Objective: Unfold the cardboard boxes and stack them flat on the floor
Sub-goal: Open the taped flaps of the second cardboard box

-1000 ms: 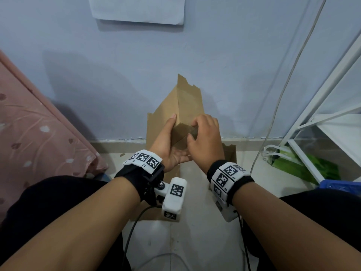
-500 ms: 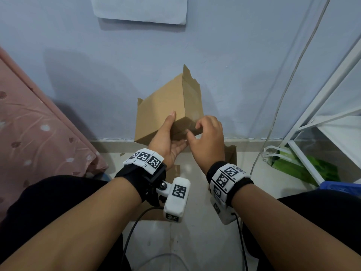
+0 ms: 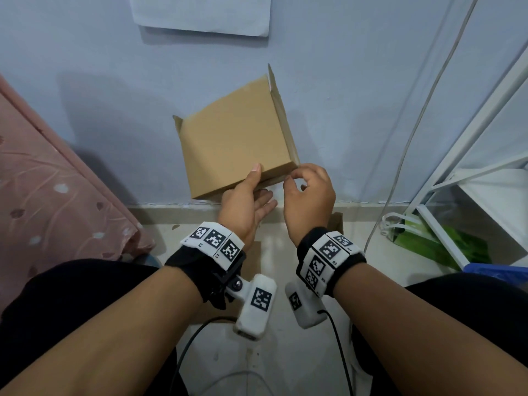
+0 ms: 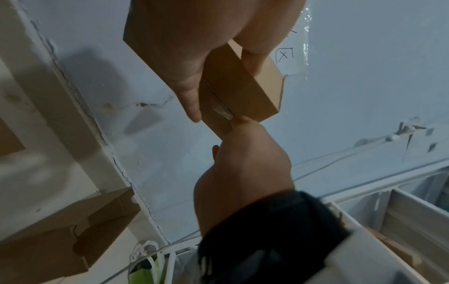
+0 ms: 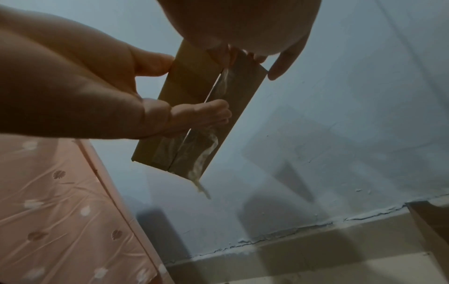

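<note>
A brown cardboard box (image 3: pixel 234 141) is being held up in the air in front of a pale blue wall (image 3: pixel 85 67), above the floor (image 3: pixel 285 361), with its broad face turned toward the head camera and its narrow taped side facing down toward the wrists. The box is being gripped near its lower right corner by the left hand (image 3: pixel 245 204): the thumb (image 3: pixel 255 174) is being pressed flat on the broad face while the other fingers (image 5: pixel 155 61) are being curled under the narrow side, as shown in the right wrist view. Along that narrow side a seam is being covered by clear tape (image 5: pixel 206 151), wrinkled and partly lifted, with a loose end hanging past the box edge. The right hand (image 3: pixel 310 195) is being kept at the same corner, just beside the left hand, with its thumb and fingertips (image 4: pixel 239 120) drawn together against the end of the seam; whether tape is actually being pinched there cannot be told.

On the floor below, flattened cardboard (image 3: pixel 254 252) is lying between the wrists, and another folded box (image 4: pixel 63 232) is resting against the skirting. A pink patterned bed cover (image 3: pixel 51 190) is hanging on the left. On the right, a white metal rack (image 3: pixel 457 178) is standing, with a green bag (image 3: pixel 440 244) at its foot. A white sheet of paper (image 3: pixel 200 12) is being displayed on the wall above.
</note>
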### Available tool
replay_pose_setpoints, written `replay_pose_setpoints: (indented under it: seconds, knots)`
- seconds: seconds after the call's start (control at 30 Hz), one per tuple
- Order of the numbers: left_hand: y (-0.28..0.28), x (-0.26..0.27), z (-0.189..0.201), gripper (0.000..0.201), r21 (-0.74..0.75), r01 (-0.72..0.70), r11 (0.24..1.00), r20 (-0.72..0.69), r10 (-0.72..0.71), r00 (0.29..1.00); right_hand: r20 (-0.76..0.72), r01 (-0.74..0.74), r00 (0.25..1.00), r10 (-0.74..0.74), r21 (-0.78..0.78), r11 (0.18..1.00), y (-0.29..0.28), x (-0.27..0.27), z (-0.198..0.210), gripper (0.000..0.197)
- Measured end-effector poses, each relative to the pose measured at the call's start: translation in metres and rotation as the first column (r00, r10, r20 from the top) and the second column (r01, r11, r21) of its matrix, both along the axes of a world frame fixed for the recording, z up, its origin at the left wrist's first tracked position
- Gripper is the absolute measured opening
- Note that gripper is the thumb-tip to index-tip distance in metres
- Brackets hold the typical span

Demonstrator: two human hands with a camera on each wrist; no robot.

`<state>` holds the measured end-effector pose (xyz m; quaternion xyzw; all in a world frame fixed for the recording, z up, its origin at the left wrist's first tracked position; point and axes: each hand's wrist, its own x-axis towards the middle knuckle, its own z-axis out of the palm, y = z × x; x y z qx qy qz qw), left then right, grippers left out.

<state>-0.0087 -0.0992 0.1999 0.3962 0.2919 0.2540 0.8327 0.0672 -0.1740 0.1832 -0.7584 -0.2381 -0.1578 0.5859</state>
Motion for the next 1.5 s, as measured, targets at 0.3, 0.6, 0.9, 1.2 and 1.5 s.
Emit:
replay_pose_setpoints:
  seconds: [0.3, 0.6, 0.9, 1.2, 1.5]
  knots:
    - [-0.003, 0.004, -0.001, 0.056, -0.024, -0.047, 0.999, -0.117, 0.044, 0.992, -0.02, 0.058, 0.998, -0.058, -0.017, 0.998, -0.001, 0.0, 0.009, 0.008]
    - [-0.003, 0.005, 0.0, 0.047, 0.04, -0.05, 0.998, -0.156, 0.056, 0.986, -0.064, 0.058, 0.996, -0.058, 0.005, 0.998, -0.003, 0.006, 0.008, 0.014]
    - [0.007, -0.002, -0.008, 0.083, -0.02, 0.028, 0.999, -0.068, -0.03, 0.997, 0.119, -0.17, 0.973, 0.197, -0.206, 0.964, -0.004, 0.0, 0.0, 0.021]
    - [0.03, -0.007, 0.003, 0.106, -0.018, -0.112, 0.994, -0.071, 0.111, 0.991, 0.183, -0.369, 0.842, 0.507, -0.491, 0.789, -0.011, -0.007, -0.004, 0.028]
    - [0.035, -0.017, 0.01, 0.071, 0.064, -0.108, 0.992, -0.142, 0.116, 0.983, 0.006, -0.486, 0.85, 0.527, -0.378, 0.788, -0.013, -0.001, 0.01, 0.046]
